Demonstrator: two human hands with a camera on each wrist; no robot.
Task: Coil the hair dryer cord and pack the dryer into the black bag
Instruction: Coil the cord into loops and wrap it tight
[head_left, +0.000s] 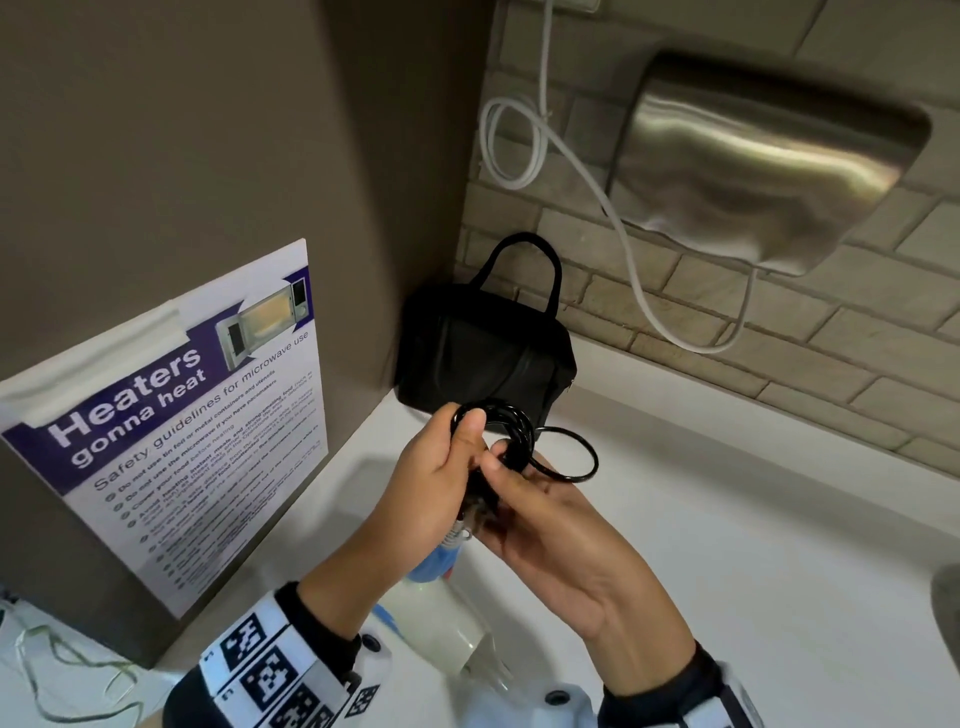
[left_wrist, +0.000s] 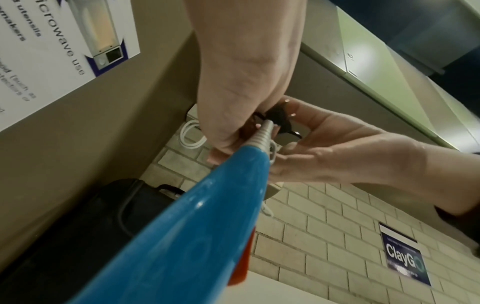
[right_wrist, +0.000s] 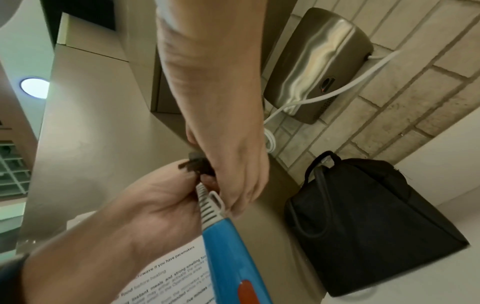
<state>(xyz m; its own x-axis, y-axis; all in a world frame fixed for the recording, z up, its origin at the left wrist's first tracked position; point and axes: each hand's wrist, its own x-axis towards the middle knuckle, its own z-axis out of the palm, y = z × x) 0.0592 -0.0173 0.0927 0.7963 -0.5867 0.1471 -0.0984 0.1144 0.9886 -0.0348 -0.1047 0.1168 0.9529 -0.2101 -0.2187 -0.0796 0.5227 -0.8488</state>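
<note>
**Cord bundled in hand, bag waiting in the corner**

The hair dryer (head_left: 441, 597) has a glossy blue handle, a white barrel and an orange switch; it hangs handle-up above the white counter. Its black cord (head_left: 511, 436) is wound into several loops at the handle's ribbed grey end, one loop standing out to the right. The black bag (head_left: 488, 358) stands upright in the wall corner, handles raised.

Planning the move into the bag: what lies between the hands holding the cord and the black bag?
Nothing: in the head view, only bare white counter separates the coiled cord from the black bag.
</note>
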